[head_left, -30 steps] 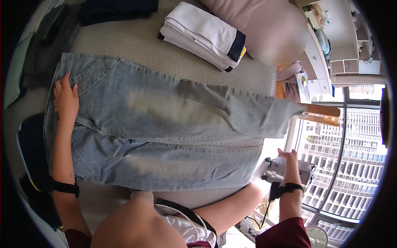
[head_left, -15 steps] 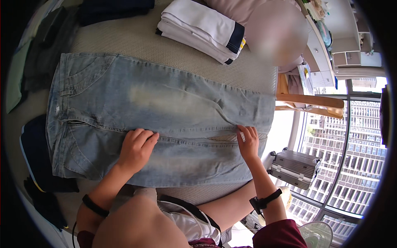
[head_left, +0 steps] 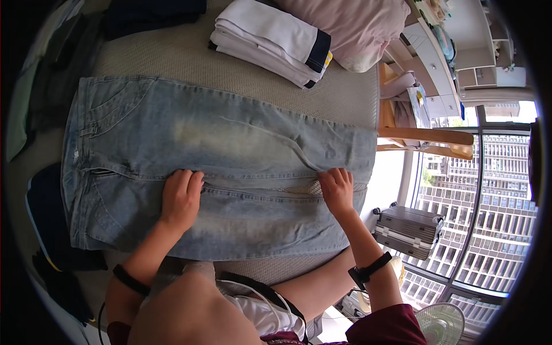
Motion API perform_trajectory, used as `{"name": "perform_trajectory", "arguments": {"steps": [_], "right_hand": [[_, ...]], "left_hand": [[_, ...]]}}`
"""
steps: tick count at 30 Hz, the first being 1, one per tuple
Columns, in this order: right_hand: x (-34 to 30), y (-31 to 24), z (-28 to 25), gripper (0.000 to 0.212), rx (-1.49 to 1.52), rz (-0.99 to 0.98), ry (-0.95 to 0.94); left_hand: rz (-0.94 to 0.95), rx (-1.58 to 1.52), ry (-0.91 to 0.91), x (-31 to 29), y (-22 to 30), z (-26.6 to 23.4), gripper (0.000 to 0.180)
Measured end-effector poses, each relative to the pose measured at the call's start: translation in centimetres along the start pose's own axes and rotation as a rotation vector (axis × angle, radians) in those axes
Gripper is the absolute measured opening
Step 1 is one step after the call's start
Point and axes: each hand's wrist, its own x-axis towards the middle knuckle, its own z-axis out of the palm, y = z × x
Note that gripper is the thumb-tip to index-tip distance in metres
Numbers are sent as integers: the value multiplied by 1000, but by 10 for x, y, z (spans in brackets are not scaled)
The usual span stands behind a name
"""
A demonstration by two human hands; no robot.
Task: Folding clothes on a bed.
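A pair of faded blue jeans point(head_left: 230, 144) lies spread flat across the bed, waistband to the left and legs reaching right. My left hand point(head_left: 181, 198) is closed on the cloth at the inner seam, just below the crotch. Farther down that seam, near the hem end, my right hand point(head_left: 337, 192) pinches the inner edge of the far leg. A narrow gap between the two legs shows the bed cover beside my right hand. The fingertips of both hands are partly hidden against the denim.
Folded white clothes with a navy edge point(head_left: 270, 43) are stacked beyond the jeans, next to a pink pillow point(head_left: 351, 26). Dark garments point(head_left: 43, 213) lie at the left. A wooden chair point(head_left: 431, 138), a grey suitcase point(head_left: 408, 230) and a fan point(head_left: 440, 322) stand at the right.
My left hand has shifted slightly left along the seam, its fingers more curled. My right hand has moved a little left and away from me. The whole view has shifted slightly.
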Motion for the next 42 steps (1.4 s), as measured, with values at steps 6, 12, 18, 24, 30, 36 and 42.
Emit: {"name": "perform_trajectory", "arguments": {"steps": [6,12,18,24,30,36,42], "right_hand": [[14,6,-14,21,52,-145,94],[20,11,-24,26,11,98,285],[-16,-6,-6,41,-32,128,-29],[-9,-47,-4,29,85,-16,104],[19,-49,10,22,147,-35,83],[26,-47,7,19,140,-74,30],[31,-43,-3,19,128,-107,73]], "left_hand": [[16,-38,-45,8,-3,-7,11],[107,-138,125,1,-3,-18,12],[61,-17,-2,-14,-7,-12,17],[47,-56,111,1,-8,-24,20],[59,-4,118,7,-12,-12,17],[89,-42,109,6,-19,-9,14],[34,-107,148,7,-14,-11,19]]}}
